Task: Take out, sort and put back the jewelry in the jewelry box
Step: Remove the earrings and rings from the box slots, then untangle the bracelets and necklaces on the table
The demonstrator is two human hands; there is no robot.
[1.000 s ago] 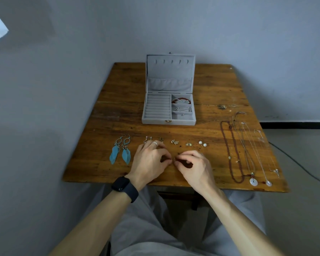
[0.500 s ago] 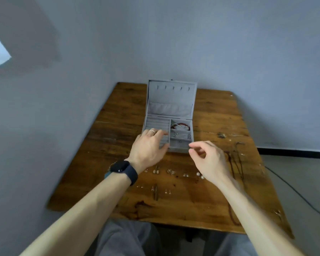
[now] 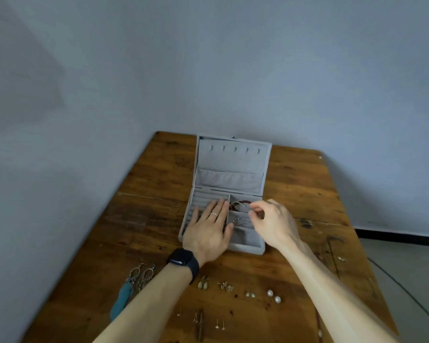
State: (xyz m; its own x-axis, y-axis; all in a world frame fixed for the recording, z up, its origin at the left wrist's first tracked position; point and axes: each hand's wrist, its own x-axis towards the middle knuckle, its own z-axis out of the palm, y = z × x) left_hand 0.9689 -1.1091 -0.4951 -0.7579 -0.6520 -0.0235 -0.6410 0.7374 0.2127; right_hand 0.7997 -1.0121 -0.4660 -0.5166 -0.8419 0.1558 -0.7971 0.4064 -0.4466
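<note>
Worn wood desk (image 3: 139, 219) in corner of grey walls (image 3: 233, 70), black baseboard (image 3: 401, 234) at R.
Jewelry box (image 3: 229, 179) open mid-desk. I see L hand (image 3: 208, 231) flat on its ring rolls (image 3: 203, 201), fingers (image 3: 219, 209) straight, together; R hand (image 3: 274, 222) fingers pinched over mid-right compartment (image 3: 243, 220), can't tell on what. Earrings (image 3: 270, 292) lined near front edge.

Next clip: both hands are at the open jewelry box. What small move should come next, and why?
Probably lower the right hand into the middle right compartment and pinch a small silver piece there. The left hand lies flat on the ring rolls, bracing the jewelry box; the right hand's pinched fingertips hover above those pieces. Whether they already hold something is too small to tell.
</note>
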